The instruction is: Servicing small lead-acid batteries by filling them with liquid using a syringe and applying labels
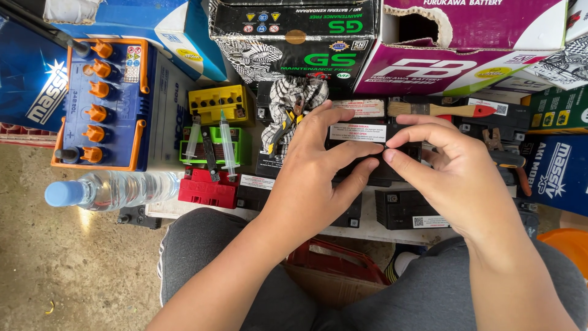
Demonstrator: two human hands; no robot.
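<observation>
My left hand (312, 171) lies over a small black battery (373, 175) on the low work surface, fingers spread across its top. Its fingertips touch a white label strip (357, 132) on the battery's upper face. My right hand (450, 171) comes in from the right, thumb and forefinger pinched at the right end of that same strip. The battery's body is mostly hidden under both hands. Another black battery (407, 211) sits just in front of it, under my right palm.
A large battery with orange caps (104, 101) stands far left, a water bottle (116, 189) lying in front of it. Small yellow (220, 104), green (211, 146) and red (208, 187) batteries with two syringes (226, 146) sit left of centre. A paintbrush (441, 110), gloves with pliers (291, 113) and battery boxes (294, 43) line the back.
</observation>
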